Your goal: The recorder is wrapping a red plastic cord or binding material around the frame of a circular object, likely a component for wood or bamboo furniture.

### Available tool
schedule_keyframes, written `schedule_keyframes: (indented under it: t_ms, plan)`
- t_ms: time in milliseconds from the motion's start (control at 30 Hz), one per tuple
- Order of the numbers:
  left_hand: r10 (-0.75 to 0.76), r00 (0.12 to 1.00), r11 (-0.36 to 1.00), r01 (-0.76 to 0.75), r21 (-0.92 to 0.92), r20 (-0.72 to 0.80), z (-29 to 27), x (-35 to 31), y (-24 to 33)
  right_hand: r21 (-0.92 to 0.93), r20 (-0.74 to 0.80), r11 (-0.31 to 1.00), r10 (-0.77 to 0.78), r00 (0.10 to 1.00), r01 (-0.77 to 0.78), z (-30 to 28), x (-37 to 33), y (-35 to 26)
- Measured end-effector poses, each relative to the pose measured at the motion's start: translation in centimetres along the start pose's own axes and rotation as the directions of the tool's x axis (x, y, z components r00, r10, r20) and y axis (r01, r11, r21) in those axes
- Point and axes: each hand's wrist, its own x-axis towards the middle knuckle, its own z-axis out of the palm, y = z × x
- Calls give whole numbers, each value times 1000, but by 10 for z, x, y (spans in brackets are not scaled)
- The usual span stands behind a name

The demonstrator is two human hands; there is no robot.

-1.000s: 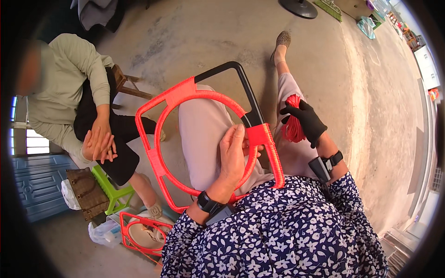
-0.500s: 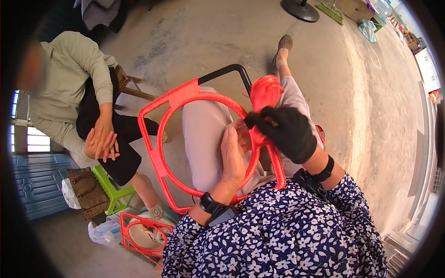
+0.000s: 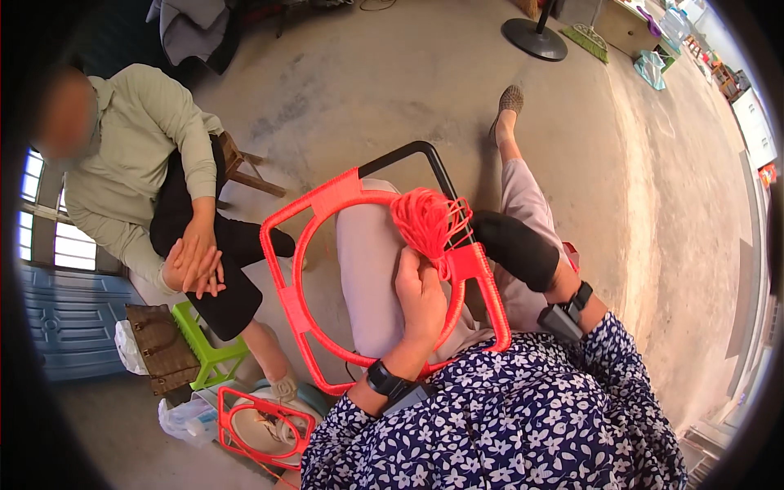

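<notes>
Item one: the frame (image 3: 327, 269). I see it resting across my lap, a red-wrapped square with a round hoop set inside it; its far corner is bare black metal tube.

Item two: the cord bundle (image 3: 426, 219). A loose hank of red cord sits against the frame's upper right side, with strands running from it onto the wrapped corner just below.

Item three: my left hand (image 3: 420, 296). Bare, with a dark watch at the wrist. Its grip is pressed together on the frame's right bar, fingers curled over the red wrapping directly under the bundle.

Item four: my right hand (image 3: 516, 247). Covered in a black glove, with a dark band on the wrist. It lies just beside the bundle and the frame's right edge. I cannot tell whether its grip is spread or pinching the cord, since the fingers are hidden behind the glove's back.

Item five: surroundings. A seated person (image 3: 155, 188) in a pale green shirt sits to my left with hands folded on one knee. Near that person's feet stand a green stool (image 3: 214, 353) and a brown bag (image 3: 161, 349). A second red frame (image 3: 263, 427) lies on the concrete floor (image 3: 392, 90) beside my left knee. A round black stand base (image 3: 535, 37) sits well away at the top.
</notes>
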Motion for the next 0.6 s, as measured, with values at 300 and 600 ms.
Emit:
schedule_keyframes:
  t_ms: [300,600]
  plan:
    - [-172,984,969,178,-172,48,11,4,7,-195,147,980,-8,989,37,-1,11,24]
    - [-339,933,847,358,-392,120,9,3,11,162,-345,978,183,921,-134,-23,-6,8]
